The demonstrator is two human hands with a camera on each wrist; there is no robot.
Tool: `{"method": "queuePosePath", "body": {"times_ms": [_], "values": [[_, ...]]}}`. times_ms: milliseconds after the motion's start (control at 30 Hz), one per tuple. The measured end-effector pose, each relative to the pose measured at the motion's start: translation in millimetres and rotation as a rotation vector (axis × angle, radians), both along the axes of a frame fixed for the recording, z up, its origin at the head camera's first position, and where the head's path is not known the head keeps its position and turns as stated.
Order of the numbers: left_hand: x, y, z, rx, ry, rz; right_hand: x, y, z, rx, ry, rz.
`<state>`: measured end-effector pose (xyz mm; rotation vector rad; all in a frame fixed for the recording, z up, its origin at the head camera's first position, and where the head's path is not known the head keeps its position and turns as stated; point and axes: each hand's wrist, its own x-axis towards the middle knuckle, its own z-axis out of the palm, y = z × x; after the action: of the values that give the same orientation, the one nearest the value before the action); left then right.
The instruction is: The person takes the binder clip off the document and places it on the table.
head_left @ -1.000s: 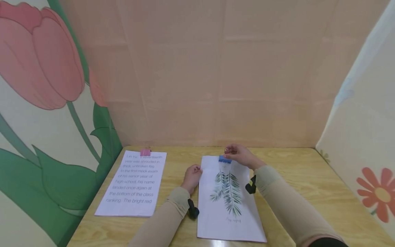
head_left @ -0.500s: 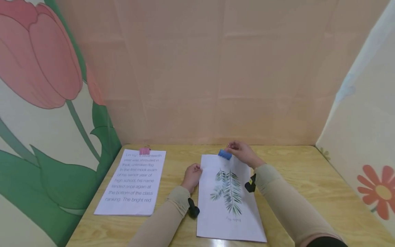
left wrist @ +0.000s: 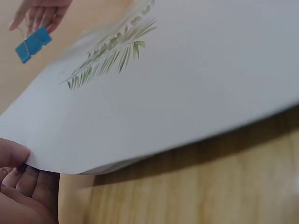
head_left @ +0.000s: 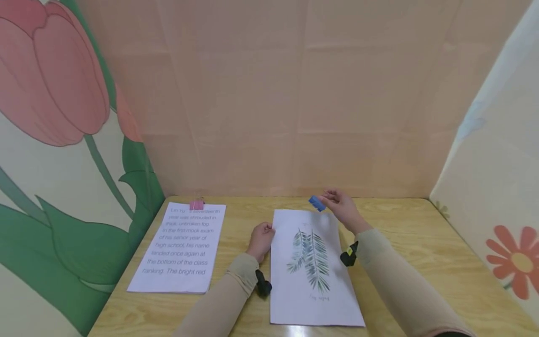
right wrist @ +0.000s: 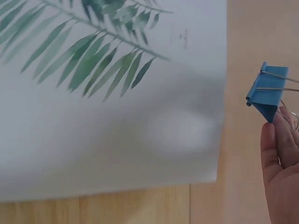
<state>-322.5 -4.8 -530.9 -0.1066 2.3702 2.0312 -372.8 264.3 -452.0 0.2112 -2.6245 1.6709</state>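
A small walled nook fitted out like a desk; home or studio, I cannot tell. A wood-grain counter (head_left: 425, 248) meets a creased peach backdrop (head_left: 261, 103), side walls (head_left: 501, 187) bear a tulip (head_left: 71, 89) and a daisy (head_left: 520, 262), and printed pages (head_left: 311, 262) lie about.

Pages (head_left: 178, 243) lie by the desk's (head_left: 421, 224) left edge, a clip (head_left: 196, 204) on their far edge. Right of them lies the drawing (head_left: 316, 267), left hand (head_left: 260, 241) at its left edge, right hand (head_left: 344, 210) and second clip (head_left: 316, 203) beyond its far edge.
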Motion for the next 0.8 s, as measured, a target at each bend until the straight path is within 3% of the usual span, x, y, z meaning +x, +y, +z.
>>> {"method": "queuePosePath", "body": {"times_ms": [367,567,800], "values": [[2.1,5.8,8.8,0.021,-0.035,0.009,21.1,44.5,-3.9,-0.004,0.002,-0.073],[3.5,7.0,6.0,-0.001,-0.048,0.029,30.9,71.9,-9.5,0.084,-0.046,-0.096],[5.3,19.5,7.4,0.007,-0.056,0.004,47.3,106.3,-14.5,0.147,-0.081,-0.119]]}}
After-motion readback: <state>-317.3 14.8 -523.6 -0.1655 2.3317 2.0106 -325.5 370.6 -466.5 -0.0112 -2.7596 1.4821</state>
